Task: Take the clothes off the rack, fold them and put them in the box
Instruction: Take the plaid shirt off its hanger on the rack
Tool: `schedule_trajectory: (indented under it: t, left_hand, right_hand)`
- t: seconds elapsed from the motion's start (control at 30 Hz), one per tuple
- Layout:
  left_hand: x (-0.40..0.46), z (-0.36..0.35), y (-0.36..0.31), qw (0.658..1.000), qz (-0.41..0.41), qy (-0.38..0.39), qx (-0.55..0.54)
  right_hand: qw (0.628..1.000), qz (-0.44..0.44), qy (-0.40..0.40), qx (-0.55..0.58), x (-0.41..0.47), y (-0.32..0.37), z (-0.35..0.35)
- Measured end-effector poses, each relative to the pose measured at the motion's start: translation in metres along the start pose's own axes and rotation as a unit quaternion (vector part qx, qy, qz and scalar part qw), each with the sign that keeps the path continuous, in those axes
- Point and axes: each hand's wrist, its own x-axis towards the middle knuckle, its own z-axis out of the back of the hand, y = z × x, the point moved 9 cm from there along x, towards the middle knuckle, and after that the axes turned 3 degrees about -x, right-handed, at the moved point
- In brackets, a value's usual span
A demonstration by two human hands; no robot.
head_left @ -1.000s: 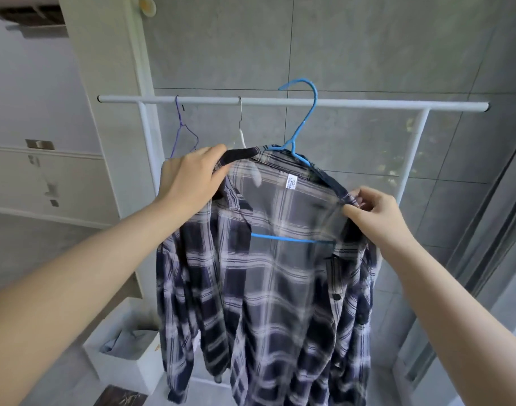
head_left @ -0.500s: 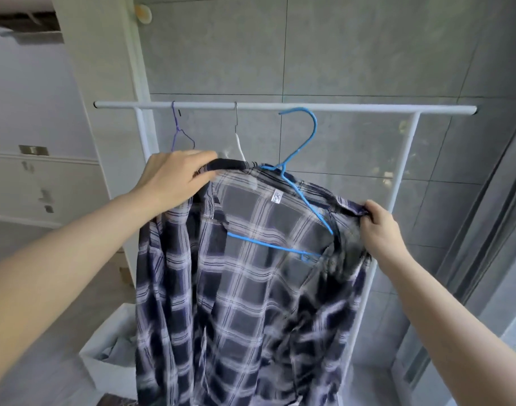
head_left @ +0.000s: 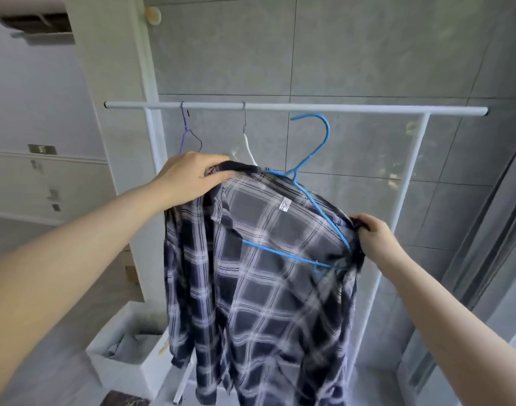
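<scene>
Below rack rail (head_left: 295, 106), blue hanger (head_left: 311, 159) now unhooked, tilted.

light: soft, even daylight, brighter at right edge | shadows: faint | glare: none | blur: motion smear on plaid shirt (head_left: 268, 282) lower folds | distortion: wide-angle bowing of rack rail (head_left: 295, 107), forearms stretched

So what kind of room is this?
Probably a home laundry or balcony corner: a white clothes rack with hangers, grey tiled wall, and a white box of clothes on the floor.
</scene>
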Motion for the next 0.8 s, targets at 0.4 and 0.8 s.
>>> schedule_trajectory:
  t: [0.4, 0.8]
  left_hand:
    - [0.007, -0.023, 0.008, 0.995, 0.005, 0.087, -0.042]
    - [0.011, -0.039, 0.011, 0.994, 0.047, 0.103, 0.008]
  right_hand:
    - [0.987, 0.043, -0.089, -0.125, 0.001, 0.01, 0.018]
    - [0.95, -0.026, 0.229, 0.212, -0.039, 0.044, -0.045]
